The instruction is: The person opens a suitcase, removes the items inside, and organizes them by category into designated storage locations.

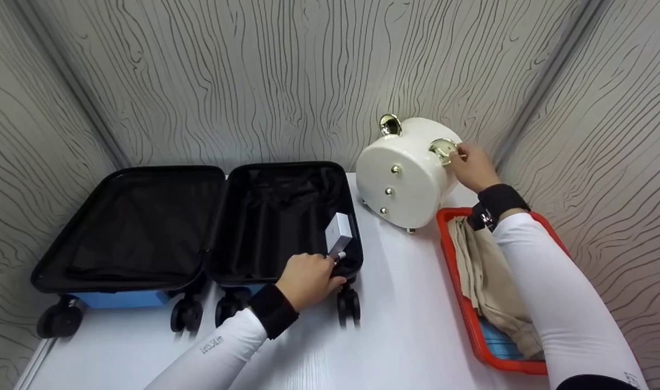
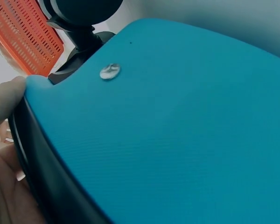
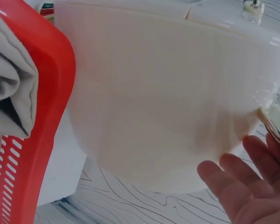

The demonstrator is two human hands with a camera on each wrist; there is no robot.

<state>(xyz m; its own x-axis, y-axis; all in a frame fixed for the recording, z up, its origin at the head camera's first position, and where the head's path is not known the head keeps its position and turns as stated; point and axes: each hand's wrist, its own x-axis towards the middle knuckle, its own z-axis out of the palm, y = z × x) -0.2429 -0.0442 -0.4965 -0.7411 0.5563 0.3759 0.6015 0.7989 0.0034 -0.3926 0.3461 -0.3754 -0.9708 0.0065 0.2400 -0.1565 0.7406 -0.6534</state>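
- The open suitcase lies flat on the white table, on the left side. Its two black halves face up, and its wheels point toward the person.
- A small grey box leans in the right half of the suitcase, close to the near right corner. Its long side runs up and away from the person.
- The left hand sits at that near right corner. Its fingers are curled and they pinch the bottom end of the grey box. The box lies just past the fingertips, up and a bit to the right of them.
- From the left wrist camera you see only the blue shell of the suitcase and a bit of the hand at its edge.
- The round white case stands on the table to the right of the suitcase, well apart from the left hand.
- The right hand is at the far right side of the white case. Its fingers are bent round a shiny gold knob there. The knob lies to the left of the fingers.
- The right hand is the nearer one to the white case. The left hand is the nearer one to the grey box.
- A red basket sits under the right arm, with folded beige cloth inside it.
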